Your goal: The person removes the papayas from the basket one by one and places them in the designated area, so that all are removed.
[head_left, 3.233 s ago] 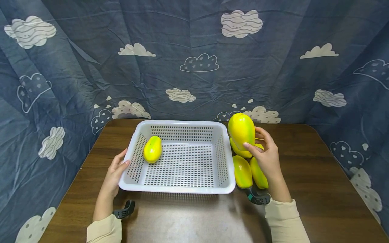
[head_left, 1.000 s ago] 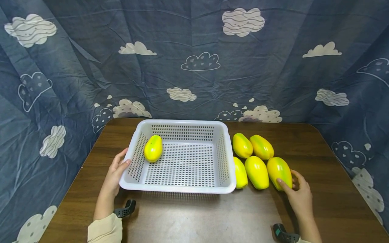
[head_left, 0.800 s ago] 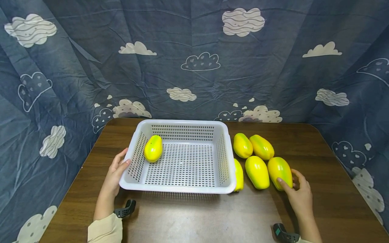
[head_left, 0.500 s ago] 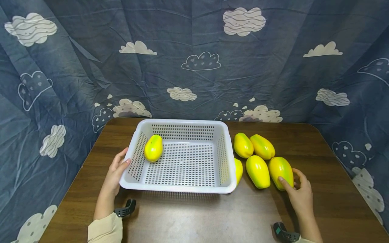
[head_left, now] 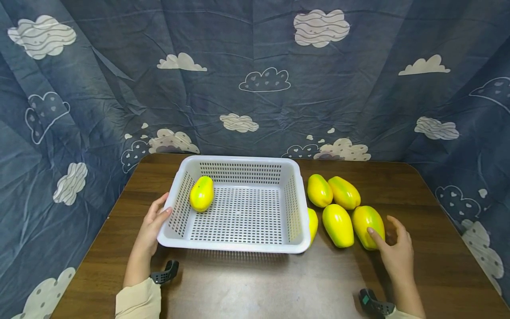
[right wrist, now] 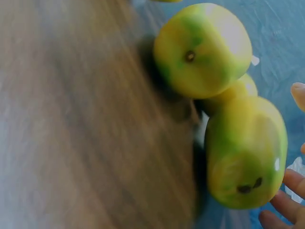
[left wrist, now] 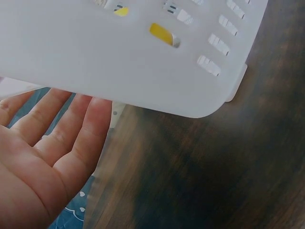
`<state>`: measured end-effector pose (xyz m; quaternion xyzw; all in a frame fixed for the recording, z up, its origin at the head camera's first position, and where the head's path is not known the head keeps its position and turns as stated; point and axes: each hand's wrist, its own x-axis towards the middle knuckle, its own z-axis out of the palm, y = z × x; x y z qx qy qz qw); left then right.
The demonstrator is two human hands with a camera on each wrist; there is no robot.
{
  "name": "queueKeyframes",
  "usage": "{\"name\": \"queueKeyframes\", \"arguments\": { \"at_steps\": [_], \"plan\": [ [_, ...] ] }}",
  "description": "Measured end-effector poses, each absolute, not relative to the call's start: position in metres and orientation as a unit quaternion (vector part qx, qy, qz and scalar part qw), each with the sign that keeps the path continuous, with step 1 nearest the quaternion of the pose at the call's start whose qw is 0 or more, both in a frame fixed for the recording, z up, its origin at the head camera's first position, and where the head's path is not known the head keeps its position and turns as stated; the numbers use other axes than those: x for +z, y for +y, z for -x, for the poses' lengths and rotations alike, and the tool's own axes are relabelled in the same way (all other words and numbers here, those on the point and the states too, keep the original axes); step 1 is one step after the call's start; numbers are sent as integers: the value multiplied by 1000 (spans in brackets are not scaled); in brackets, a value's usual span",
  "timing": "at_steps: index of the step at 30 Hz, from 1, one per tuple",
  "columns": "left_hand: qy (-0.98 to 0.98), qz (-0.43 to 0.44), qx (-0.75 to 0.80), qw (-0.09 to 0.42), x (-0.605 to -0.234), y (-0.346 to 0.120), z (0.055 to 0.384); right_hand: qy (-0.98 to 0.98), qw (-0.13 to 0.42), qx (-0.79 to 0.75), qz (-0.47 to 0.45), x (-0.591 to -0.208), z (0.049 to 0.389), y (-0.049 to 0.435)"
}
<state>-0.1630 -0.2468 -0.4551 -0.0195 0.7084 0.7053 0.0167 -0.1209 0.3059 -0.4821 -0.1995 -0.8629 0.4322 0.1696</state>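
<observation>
A white perforated plastic basket stands on the table with one yellow-green mango in its left part. My left hand holds its left rim, thumb on top and fingers reaching under the edge in the left wrist view. Right of the basket lie several more mangoes, among them a front middle mango and a partly hidden mango under the basket's right rim. My right hand is beside the rightmost mango, its fingers spread and the thumb close to the fruit's surface.
Two mangoes lie in the back row, a left one and a right one. The brown wooden table ends at the back against a blue cloud-print curtain.
My right hand has set a mango down at the right end and loosened its fingers from it. The front-left mango has rolled left under the basket's rim. My left hand has stayed put.
</observation>
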Motion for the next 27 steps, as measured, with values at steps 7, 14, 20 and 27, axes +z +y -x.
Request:
{"name": "queueKeyframes", "arguments": {
  "at_steps": [7,14,20,27],
  "plan": [
    [712,21,702,19,-456,-247,163,-866,199,431,158,-491,132,316],
    [711,21,703,22,-455,-247,163,-862,248,431,100,-485,145,316],
    [711,22,702,24,-456,-247,163,-839,278,464,60,-450,144,289],
    [711,20,702,24,-456,-247,164,-841,277,463,41,-405,142,257]
  ]
}}
